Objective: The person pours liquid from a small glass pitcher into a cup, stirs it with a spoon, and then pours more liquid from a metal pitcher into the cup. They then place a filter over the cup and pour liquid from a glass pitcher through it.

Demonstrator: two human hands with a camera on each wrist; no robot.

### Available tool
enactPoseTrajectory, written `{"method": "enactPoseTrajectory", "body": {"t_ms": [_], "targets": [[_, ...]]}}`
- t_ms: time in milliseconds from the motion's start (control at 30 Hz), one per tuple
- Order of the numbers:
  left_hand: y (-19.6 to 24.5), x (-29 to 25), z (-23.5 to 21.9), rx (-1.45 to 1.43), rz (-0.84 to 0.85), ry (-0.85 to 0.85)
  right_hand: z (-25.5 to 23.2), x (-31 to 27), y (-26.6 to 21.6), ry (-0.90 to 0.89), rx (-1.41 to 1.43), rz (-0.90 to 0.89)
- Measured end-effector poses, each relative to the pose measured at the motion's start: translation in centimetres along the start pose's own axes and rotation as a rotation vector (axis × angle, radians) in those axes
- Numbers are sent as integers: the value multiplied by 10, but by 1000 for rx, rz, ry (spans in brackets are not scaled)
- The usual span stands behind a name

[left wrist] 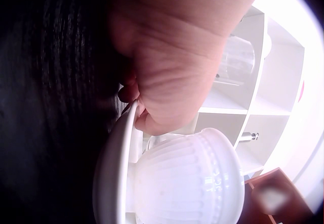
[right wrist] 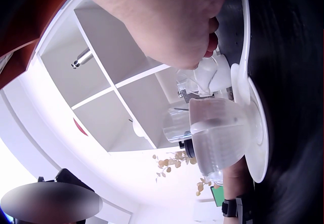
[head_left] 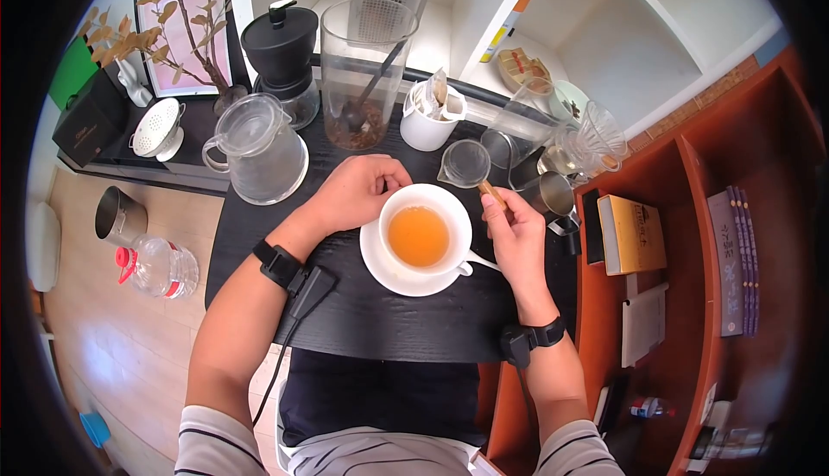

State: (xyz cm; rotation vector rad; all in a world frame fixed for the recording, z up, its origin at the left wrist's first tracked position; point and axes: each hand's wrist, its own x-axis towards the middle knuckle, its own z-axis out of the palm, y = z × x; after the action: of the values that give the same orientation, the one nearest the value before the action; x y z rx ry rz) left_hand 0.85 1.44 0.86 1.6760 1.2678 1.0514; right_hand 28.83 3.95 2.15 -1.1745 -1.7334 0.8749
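A white cup (head_left: 418,233) of amber liquid stands upright on a white saucer (head_left: 380,269) on the black table. In the left wrist view, my left hand (head_left: 358,189) pinches the rim of the saucer (left wrist: 117,168) beside the fluted cup (left wrist: 187,178). A white spoon (head_left: 484,260) rests on the saucer, its handle pointing right toward my right wrist. Behind the cup, my right hand (head_left: 518,233) pinches the wooden handle (head_left: 492,191) of a small glass jug (head_left: 466,163). The right wrist view shows that hand (right wrist: 172,26) above the spoon, its grip hidden.
A glass server (head_left: 256,152), a black coffee grinder (head_left: 281,53), a tall glass cylinder (head_left: 363,70) and a white mug (head_left: 429,118) line the back. A metal pitcher (head_left: 548,195) and glass dripper (head_left: 596,139) stand at the right, beside a wooden shelf (head_left: 691,217).
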Motion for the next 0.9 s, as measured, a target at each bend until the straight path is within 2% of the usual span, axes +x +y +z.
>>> {"method": "enactPoseTrajectory", "body": {"t_ms": [67, 367, 600, 767, 900], "targets": [[1, 0, 0, 5, 1, 1, -1, 0, -4, -46, 32, 106], [1, 0, 0, 26, 0, 6, -2, 3, -7, -151, 102, 228], [9, -1, -1, 27, -28, -4, -2, 2, -8, -127, 14, 218], [9, -2, 0, 10, -42, -12, -3, 0, -8, -91, -225, 51], [7, -1, 0, -16, -39, -11, -1, 0, -1, -30, -203, -12]]}}
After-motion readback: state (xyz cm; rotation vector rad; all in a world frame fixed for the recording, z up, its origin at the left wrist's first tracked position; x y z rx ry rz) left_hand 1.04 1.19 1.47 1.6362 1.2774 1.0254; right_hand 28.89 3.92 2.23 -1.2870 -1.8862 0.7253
